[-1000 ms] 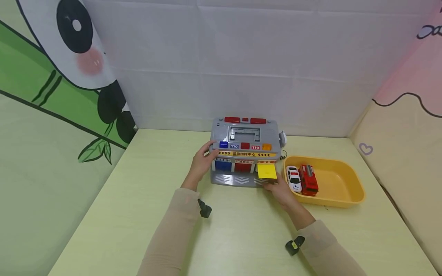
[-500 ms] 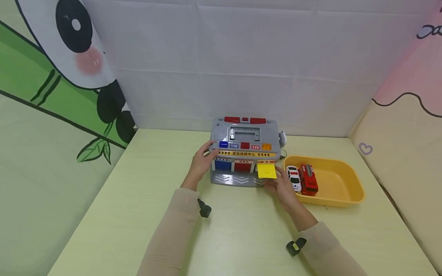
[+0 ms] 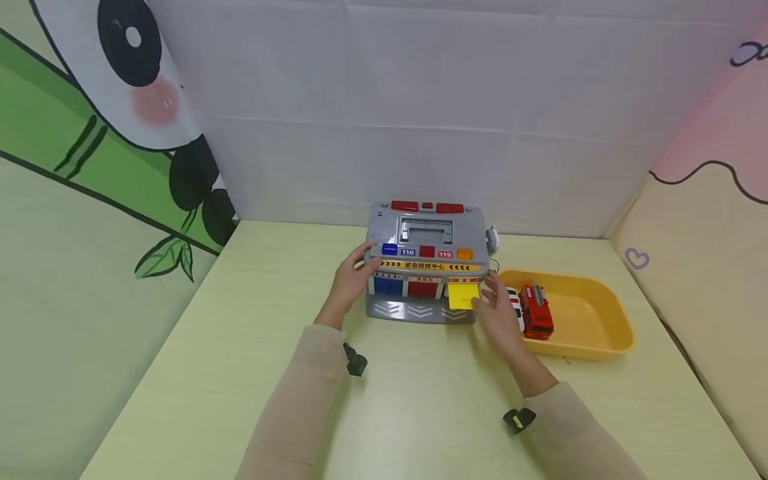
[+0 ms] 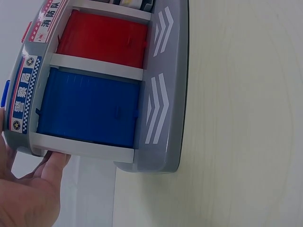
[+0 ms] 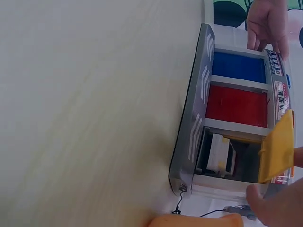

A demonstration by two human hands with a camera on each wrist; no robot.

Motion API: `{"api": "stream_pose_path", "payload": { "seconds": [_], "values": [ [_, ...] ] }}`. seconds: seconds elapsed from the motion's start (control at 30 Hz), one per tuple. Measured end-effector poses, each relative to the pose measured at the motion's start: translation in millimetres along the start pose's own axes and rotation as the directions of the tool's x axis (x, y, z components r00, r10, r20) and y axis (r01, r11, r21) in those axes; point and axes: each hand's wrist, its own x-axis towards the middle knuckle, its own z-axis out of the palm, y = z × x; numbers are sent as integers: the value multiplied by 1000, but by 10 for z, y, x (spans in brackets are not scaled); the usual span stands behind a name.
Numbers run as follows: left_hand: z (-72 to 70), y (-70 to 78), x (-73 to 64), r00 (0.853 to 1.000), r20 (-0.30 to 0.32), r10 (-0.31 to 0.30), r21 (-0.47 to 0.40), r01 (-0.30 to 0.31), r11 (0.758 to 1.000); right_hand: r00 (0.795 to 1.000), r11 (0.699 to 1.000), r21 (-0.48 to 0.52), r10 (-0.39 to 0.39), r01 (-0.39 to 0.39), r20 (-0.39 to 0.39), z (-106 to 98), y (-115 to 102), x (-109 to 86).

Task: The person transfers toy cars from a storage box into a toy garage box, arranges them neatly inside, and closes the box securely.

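Note:
A grey toy garage (image 3: 426,267) stands on the table with blue (image 4: 90,109), red (image 4: 104,40) and yellow (image 3: 463,297) doors. The blue and red doors are down; the yellow one is swung up. Behind it, a small white toy vehicle (image 5: 220,153) sits in the bay, as the right wrist view shows. My left hand (image 3: 351,287) grips the garage's left end, thumb at the front upper edge and fingers at the side. My right hand (image 3: 499,320) is at the right end, its thumb beside the yellow door's lower corner and its fingers extended upward along the side.
A yellow tray (image 3: 588,313) stands right of the garage. It holds a red toy fire engine (image 3: 537,313) and a white toy police car (image 3: 516,310), partly hidden by my right hand. A thin dark cord (image 5: 179,205) hangs at the garage's right end. A wall rises behind.
My right hand has moved up from the garage's front right base to its right side beside the yellow door. My left hand and the garage keep their places.

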Motion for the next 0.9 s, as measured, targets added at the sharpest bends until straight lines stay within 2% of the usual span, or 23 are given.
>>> {"api": "stream_pose_path", "payload": {
  "seconds": [0.07,0.17,0.33,0.67,0.9],
  "values": [
    [-1,0,4,1000,1,2,1,-2,1000,999,995,-86,-54,53,-5,-8,-40,26],
    [-3,-1,5,1000,6,3,-3,-3,1000,991,969,-206,-137,135,4,-27,-98,60],
    [-4,3,-1,1000,7,-7,-4,7,1000,981,921,-340,-191,192,38,-63,-168,97],
    [0,5,-2,1000,4,-20,-8,20,1000,961,843,-462,-251,274,112,-68,-203,224],
    [-3,7,-13,1000,-3,-17,-11,17,1000,959,807,-521,-257,279,116,-33,-192,309]
  ]
}}
